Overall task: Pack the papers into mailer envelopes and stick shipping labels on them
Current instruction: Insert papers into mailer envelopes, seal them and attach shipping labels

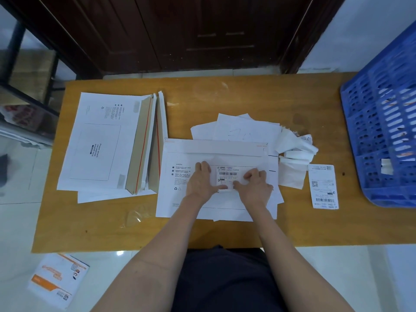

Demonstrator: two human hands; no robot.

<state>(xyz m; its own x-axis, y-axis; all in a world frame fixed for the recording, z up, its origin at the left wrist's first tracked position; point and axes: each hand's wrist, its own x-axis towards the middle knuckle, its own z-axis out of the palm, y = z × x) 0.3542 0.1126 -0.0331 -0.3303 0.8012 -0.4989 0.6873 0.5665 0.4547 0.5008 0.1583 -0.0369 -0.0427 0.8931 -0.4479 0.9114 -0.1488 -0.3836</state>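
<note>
White barcoded shipping label point(227, 176) pressed onto mailer envelope point(180, 154) by flat left hand point(202, 181), right hand point(254, 185).

table point(225, 97): smooth yellow wood | mailer envelope point(180, 199): matt white paper | crate point(382, 131): blue plastic

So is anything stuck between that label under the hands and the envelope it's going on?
Nothing visible. The shipping label already lies on the mailer envelope, with the left hand and right hand pressing its sides. Whether backing paper remains underneath cannot be seen.
</note>
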